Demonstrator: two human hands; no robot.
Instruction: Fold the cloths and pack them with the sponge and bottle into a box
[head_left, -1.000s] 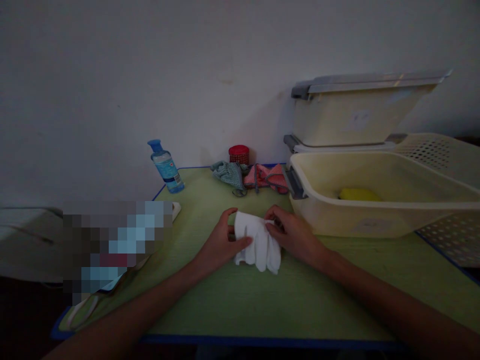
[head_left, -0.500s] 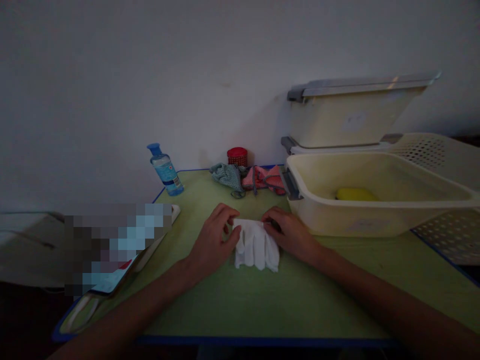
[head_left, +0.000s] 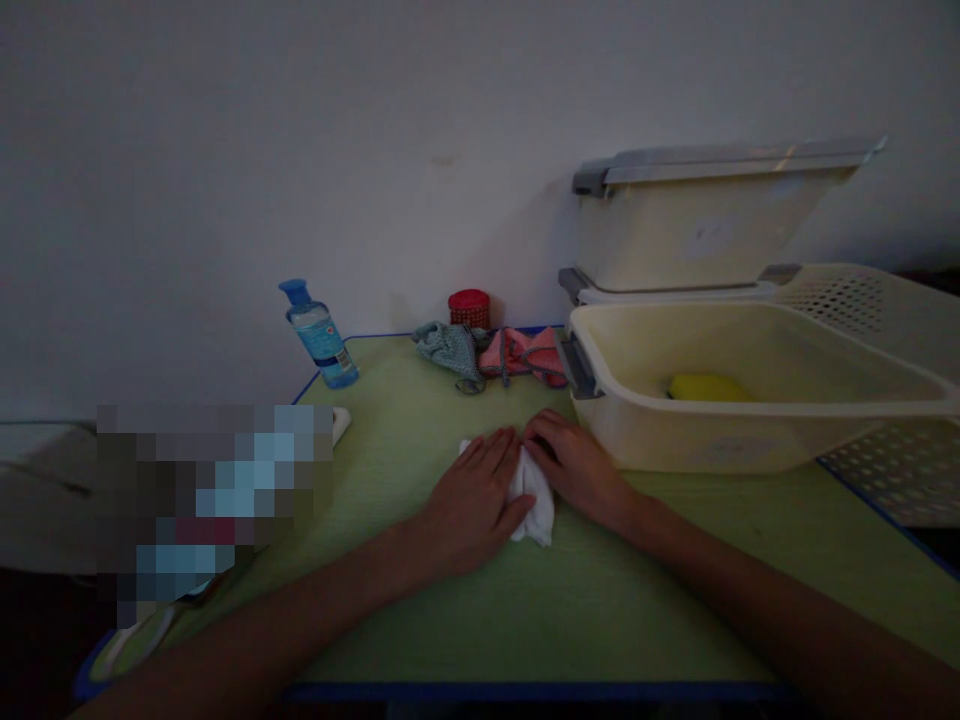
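A small white glove (head_left: 537,503), its finger-like folds pointing towards me, lies on the green tabletop (head_left: 420,630). My left hand (head_left: 474,500) rests flat across its left part, fingers stretched out, and covers much of it. At the far right edge of the glove, my right hand (head_left: 571,462) has its fingers curled in a pinch on the cloth. The fingertips of both hands nearly meet there, so the exact grip is partly hidden.
Right of my hands stands a cream bin (head_left: 720,435) with a yellow item (head_left: 709,388) inside; a lidded bin (head_left: 697,235) is behind. Grey-green cloth (head_left: 450,347), pink cloth (head_left: 523,355), a red-lidded container (head_left: 469,308) and a blue bottle (head_left: 324,340) line the back. A blurred-out device (head_left: 247,490) leans left.
My left hand has moved right from the glove's left corner and now lies flat over it. My right hand stays at the right edge. The view has shifted slightly.
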